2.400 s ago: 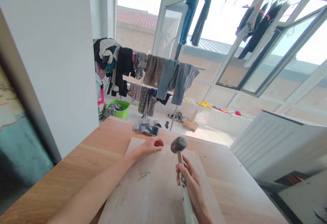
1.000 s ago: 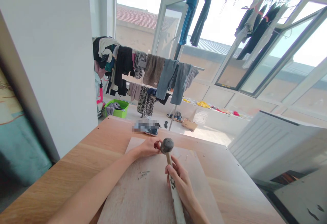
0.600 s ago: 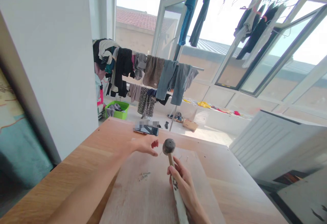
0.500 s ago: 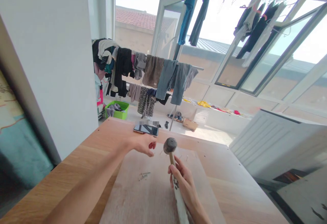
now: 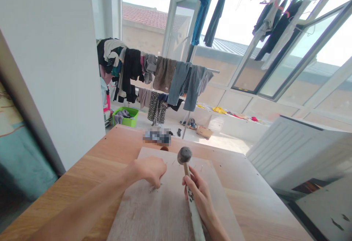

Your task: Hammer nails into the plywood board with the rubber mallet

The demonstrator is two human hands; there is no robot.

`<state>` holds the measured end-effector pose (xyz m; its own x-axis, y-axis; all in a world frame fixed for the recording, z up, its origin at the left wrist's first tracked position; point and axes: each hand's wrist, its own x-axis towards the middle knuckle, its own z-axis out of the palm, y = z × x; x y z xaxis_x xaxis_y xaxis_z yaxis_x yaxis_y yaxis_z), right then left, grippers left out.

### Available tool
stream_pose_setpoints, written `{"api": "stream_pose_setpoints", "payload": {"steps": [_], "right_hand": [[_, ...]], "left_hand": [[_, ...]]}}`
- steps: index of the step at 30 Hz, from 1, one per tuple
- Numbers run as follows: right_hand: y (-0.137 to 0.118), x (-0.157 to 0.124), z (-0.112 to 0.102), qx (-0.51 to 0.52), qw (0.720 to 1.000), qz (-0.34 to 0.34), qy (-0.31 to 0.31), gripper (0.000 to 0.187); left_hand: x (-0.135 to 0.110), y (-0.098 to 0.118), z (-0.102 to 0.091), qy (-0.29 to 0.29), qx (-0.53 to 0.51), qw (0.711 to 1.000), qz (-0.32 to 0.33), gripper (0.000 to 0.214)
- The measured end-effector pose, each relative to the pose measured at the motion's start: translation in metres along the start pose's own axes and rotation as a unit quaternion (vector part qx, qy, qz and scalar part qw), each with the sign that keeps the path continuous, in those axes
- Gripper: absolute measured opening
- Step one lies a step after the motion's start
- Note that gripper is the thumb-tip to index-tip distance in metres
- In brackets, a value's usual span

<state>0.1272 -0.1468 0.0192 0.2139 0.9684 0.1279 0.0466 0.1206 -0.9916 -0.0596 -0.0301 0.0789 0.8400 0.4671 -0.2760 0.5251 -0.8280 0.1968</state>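
A pale wooden board [image 5: 165,215] lies on the wooden table [image 5: 90,167]. My right hand [image 5: 199,197] is wrapped round the light handle of a mallet [image 5: 184,155], whose grey head stands above the board's far part. My left hand [image 5: 150,171] reaches down over the loose nails [image 5: 152,188] on the board, fingers curled and pinched at them. Whether a nail is between the fingertips is hidden. A few nails [image 5: 201,167] stand in the board near its far edge.
A blurred phone [image 5: 158,137] lies at the table's far edge. A white wall [image 5: 55,68] rises at the left, a white radiator-like panel [image 5: 291,153] at the right. Beyond the table stand a laundry rack [image 5: 165,76] and a green basket [image 5: 125,116].
My left hand left the spot beside the mallet head, lifted, then came back and down onto the loose nails. The mallet stayed upright, shifting only slightly.
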Motion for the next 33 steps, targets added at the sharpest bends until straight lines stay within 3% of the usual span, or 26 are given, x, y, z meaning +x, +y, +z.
{"api": "stream_pose_setpoints", "payload": {"steps": [8, 16, 21, 27, 30, 33], "right_hand": [[0.003, 0.001, -0.002, 0.011, 1.000, 0.003, 0.019, 0.065], [0.003, 0.000, -0.003, -0.004, 1.000, -0.003, 0.009, 0.061], [0.001, 0.001, -0.002, 0.002, 1.000, -0.005, 0.012, 0.063], [0.000, 0.001, -0.001, 0.007, 1.000, 0.005, 0.008, 0.065], [-0.001, 0.000, -0.001, 0.008, 1.000, 0.008, 0.011, 0.065], [-0.001, 0.000, -0.001, 0.008, 1.000, 0.006, 0.010, 0.064]], "left_hand": [[-0.013, -0.002, -0.012, -0.018, -0.017, 1.000, 0.003, 0.022], [-0.011, -0.001, -0.003, -0.021, -0.025, 0.999, 0.020, 0.011], [-0.002, -0.017, 0.001, 0.091, -0.105, 0.990, 0.036, 0.009], [0.026, -0.043, 0.026, 0.249, -0.286, 0.925, -0.001, 0.010], [0.033, -0.049, 0.034, 0.286, -0.325, 0.901, -0.021, 0.012], [0.034, -0.049, 0.035, 0.283, -0.334, 0.899, -0.004, 0.012]]}}
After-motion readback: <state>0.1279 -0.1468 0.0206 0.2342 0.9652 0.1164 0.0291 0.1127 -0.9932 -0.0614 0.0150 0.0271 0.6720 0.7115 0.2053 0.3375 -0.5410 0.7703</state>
